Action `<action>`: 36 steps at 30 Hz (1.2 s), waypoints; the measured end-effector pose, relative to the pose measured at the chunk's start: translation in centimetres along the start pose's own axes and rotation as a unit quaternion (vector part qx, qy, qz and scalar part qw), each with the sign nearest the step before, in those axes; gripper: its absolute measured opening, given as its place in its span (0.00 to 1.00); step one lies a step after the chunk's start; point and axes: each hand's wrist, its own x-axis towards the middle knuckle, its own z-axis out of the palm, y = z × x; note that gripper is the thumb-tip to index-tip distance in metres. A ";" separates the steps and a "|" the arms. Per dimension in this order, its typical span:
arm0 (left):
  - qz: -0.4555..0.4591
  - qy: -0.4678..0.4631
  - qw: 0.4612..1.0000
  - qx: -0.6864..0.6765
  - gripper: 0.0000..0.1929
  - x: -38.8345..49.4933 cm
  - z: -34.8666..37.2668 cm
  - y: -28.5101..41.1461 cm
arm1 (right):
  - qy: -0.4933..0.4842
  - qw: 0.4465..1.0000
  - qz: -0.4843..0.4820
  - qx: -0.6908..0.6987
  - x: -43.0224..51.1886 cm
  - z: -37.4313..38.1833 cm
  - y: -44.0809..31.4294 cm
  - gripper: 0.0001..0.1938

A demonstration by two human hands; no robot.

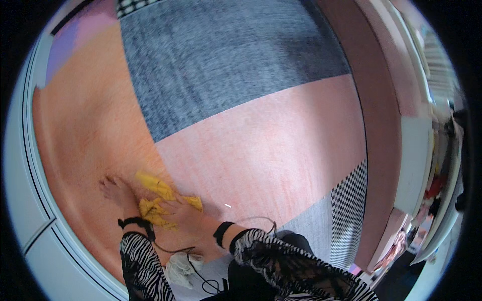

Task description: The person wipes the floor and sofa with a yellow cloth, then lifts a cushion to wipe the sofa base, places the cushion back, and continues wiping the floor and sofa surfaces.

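My right hand [182, 214] rests on a crumpled yellow cloth [150, 211], pressing it against the patterned carpet [248, 150]. One end of the cloth is blurred and spreads ahead of the fingers. Just left of it, my left hand [116, 191] leans on the orange part of the floor covering, fingers apart and holding nothing. Both wrists carry black bands, with a thin dark cable [169, 250] running from the left one. A crumpled whitish cloth [182, 270] lies between my forearms, close to my knees.
White panelled cabinet fronts [35, 210] border the floor on the left. Along the right runs a pinkish furniture base [382, 143], with a white unit [414, 161] and assorted items beyond it. A small white scrap [228, 205] lies right of my right hand.
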 end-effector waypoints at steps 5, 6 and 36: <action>0.223 -0.130 0.950 0.176 0.29 1.0 -2.8 -3.4 | 0.015 0.999 -0.019 0.021 -1.0 1.6 0.8 0.15; 0.229 -0.133 0.957 0.123 0.29 1.1 -3.6 -3.8 | -0.004 0.999 -0.023 0.027 -0.9 1.0 1.6 0.15; 0.317 -0.046 0.945 -0.062 0.30 -16.7 -0.6 40.0 | 0.318 0.823 0.391 -0.260 -18.0 -45.1 41.4 0.17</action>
